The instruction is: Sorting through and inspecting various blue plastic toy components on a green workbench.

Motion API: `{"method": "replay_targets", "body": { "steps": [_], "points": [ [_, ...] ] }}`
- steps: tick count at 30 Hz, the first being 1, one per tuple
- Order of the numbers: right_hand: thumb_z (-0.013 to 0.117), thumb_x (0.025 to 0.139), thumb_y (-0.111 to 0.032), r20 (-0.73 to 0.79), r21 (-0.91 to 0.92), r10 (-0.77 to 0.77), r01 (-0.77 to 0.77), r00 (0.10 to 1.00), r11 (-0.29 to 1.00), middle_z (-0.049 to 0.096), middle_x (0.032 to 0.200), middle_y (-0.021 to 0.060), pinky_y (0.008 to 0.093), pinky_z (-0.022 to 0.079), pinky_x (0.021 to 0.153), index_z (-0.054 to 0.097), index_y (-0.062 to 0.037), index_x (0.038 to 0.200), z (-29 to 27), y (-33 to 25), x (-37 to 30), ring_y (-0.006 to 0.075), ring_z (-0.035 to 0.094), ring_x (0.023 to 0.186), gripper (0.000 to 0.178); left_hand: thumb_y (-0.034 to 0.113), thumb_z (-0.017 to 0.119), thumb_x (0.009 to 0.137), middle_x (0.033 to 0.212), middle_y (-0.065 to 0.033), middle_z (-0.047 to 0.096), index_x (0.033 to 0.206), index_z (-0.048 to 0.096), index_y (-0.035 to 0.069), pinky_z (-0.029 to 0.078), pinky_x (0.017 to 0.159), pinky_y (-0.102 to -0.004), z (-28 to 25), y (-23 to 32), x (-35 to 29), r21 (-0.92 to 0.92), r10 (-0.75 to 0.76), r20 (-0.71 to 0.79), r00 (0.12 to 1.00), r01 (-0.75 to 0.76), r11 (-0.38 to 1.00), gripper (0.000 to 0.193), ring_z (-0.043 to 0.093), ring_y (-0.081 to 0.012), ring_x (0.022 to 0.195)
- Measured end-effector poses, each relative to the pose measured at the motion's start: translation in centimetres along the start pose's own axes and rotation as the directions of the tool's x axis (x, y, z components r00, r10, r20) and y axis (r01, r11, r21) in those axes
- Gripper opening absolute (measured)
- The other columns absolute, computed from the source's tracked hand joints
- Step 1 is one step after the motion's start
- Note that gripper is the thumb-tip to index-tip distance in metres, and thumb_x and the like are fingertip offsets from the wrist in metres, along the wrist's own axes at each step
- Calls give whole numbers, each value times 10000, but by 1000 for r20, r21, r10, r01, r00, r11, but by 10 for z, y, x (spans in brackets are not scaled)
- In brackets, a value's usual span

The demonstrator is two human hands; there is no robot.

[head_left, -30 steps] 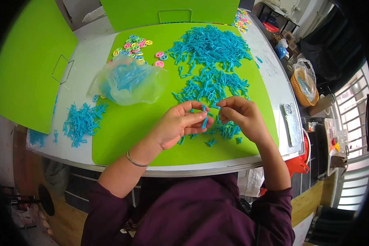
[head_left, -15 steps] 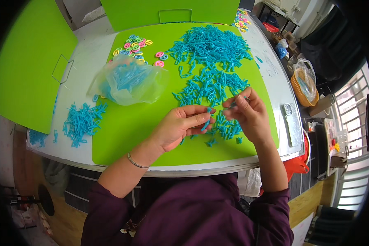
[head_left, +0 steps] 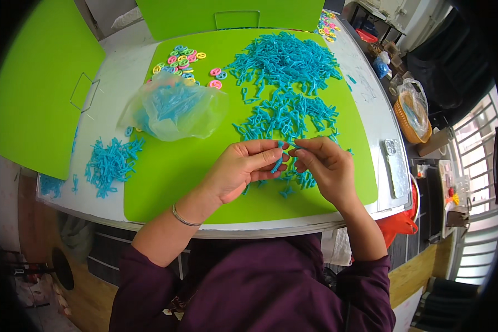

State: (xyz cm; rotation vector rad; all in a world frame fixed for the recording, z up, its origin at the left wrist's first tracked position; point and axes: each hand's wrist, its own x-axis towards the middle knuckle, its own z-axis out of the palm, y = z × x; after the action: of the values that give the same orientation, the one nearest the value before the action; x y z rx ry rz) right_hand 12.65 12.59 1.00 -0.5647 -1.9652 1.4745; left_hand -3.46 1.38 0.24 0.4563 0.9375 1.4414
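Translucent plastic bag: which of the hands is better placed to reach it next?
Probably the left hand: the translucent plastic bag lies beyond it and to its left, while the right hand is farther off. The left does grip a turquoise plastic piece, though.

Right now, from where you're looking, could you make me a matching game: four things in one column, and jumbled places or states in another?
Things
1. Slim turquoise plastic piece
2. Rectangular silvery-grey phone
3. Heap of round, pastel multicoloured plastic discs
4. Cloudy, translucent plastic bag

Places or states
A. On the white table, right of the flat green mat
B. Crumpled, turquoise showing through
C. Pinched in the left hand
D. Near the mat's far left corner

Pairs: 1-C, 2-A, 3-D, 4-B
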Motion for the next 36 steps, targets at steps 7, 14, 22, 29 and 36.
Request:
{"method": "replay_targets", "body": {
  "steps": [7,14,22,29,36],
  "points": [
    [567,846,21,63,-102,18,-11,998,995,649,860,75,226,490,635,613,34,1001,1,-7,0,102,603,699,162,103,574,877,958,-81,650,1066,600,7,522,787,-304,1,-2,1,24,12,8,1000,-12,1000,214,633,-178,868],
    [645,809,-37,42,-483,-468,428,882,764,618,802,26,221,476,623,668,-15,975,0,-3,3,92,578,697,169,78,621,848,875,-58,665,1028,636,-26,490,698,-220,4,-16,0,470,384,1,923,-339,815,209,602,-90,788],
    [678,794,-65,420,614,414,-589,808,525,606,763,10,211,454,555,576,-46,794,-14,15,13,83,555,653,103,66,620,845,859,-50,664,1021,640,-31,471,666,-196,7,-11,-2,571,445,72,893,-402,715,202,582,-66,746],
    [705,631,92,105,-545,-707,635,699,547,612,741,92,278,458,568,628,-35,796,8,5,0,206,590,662,222,102,597,864,874,-48,654,1024,638,-14,487,697,-234,4,-12,-1,231,191,-2,982,-186,955,203,597,-87,755],
    [644,750,54,51,-385,-507,485,860,785,639,814,103,275,483,623,634,9,946,7,-3,6,183,619,738,201,145,556,890,961,-69,633,1040,592,50,526,718,-274,6,-5,-2,5,189,-57,980,-189,982,181,630,-169,836]
  ]
}}
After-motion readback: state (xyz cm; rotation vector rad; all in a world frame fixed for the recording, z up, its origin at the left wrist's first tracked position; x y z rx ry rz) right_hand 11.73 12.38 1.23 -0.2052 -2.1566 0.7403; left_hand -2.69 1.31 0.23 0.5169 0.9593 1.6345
